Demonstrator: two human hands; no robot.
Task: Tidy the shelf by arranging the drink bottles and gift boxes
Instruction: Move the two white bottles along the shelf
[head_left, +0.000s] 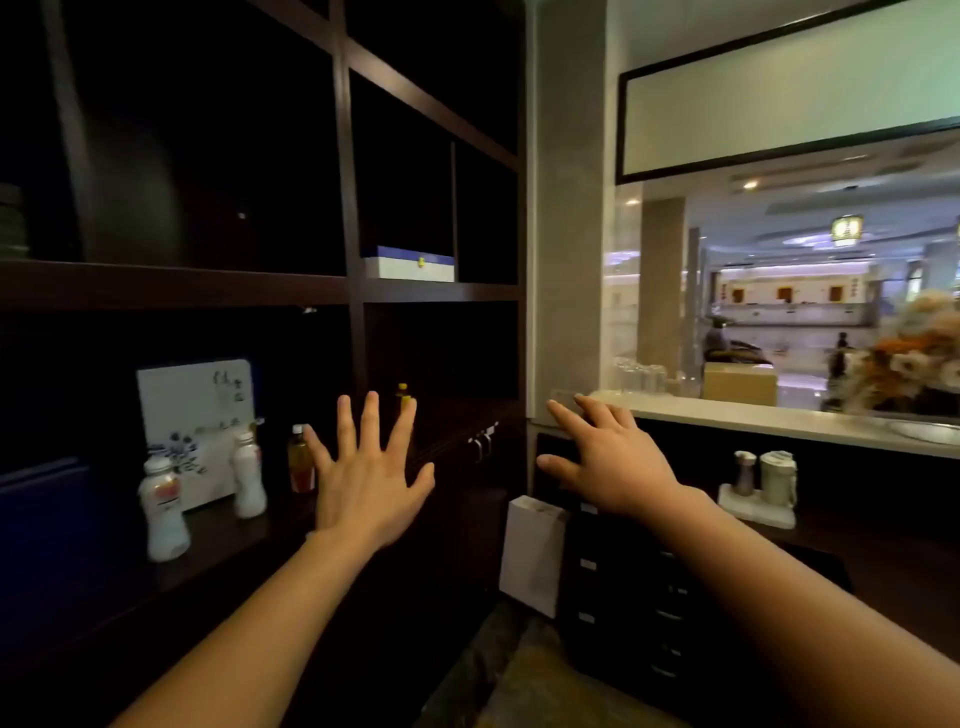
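Note:
A dark wooden shelf fills the left. On its lower board stands a white gift box with blue flowers, flanked by two white drink bottles. A tea bottle with a red label stands just left of my left hand, which is raised with fingers spread and holds nothing. A yellow-capped bottle shows behind its fingertips. A blue-and-white gift box lies one shelf up. My right hand reaches forward, fingers straight, empty, near the shelf's right edge.
A dark blue box stands at the far left of the lower board. A white paper bag hangs by dark drawers. A white counter with glasses, a cardboard box and flowers lies to the right. Shakers sit below.

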